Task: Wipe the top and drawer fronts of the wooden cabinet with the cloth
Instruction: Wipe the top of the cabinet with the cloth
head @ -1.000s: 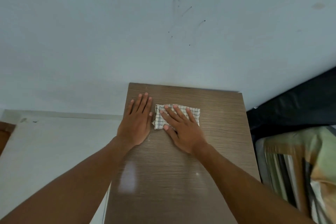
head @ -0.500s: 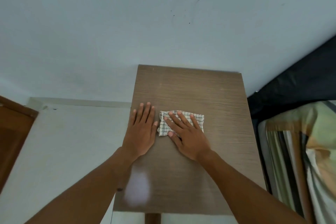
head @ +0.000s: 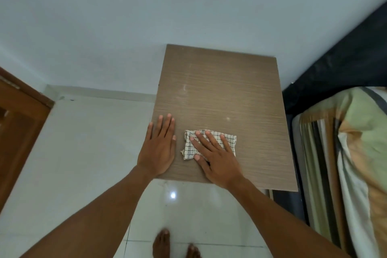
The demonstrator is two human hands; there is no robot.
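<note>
The wooden cabinet (head: 219, 94) shows only its brown top, seen from above; its drawer fronts are hidden. A small checked cloth (head: 229, 137) lies folded on the near half of the top. My right hand (head: 215, 157) presses flat on the cloth, fingers spread over it. Just left of the cloth, my left hand (head: 159, 146) rests flat on the bare wood at the top's left edge, fingers together, holding nothing.
A pale wall stands behind the cabinet. A bed with a striped cover (head: 345, 163) and a black headboard (head: 345, 54) sits close on the right. A wooden door frame (head: 18, 119) is at the left. My bare feet (head: 173, 245) stand on the white tiled floor.
Both hands and the cloth have slid from the back of the cabinet top toward its near edge. The view has tilted down, showing floor and feet.
</note>
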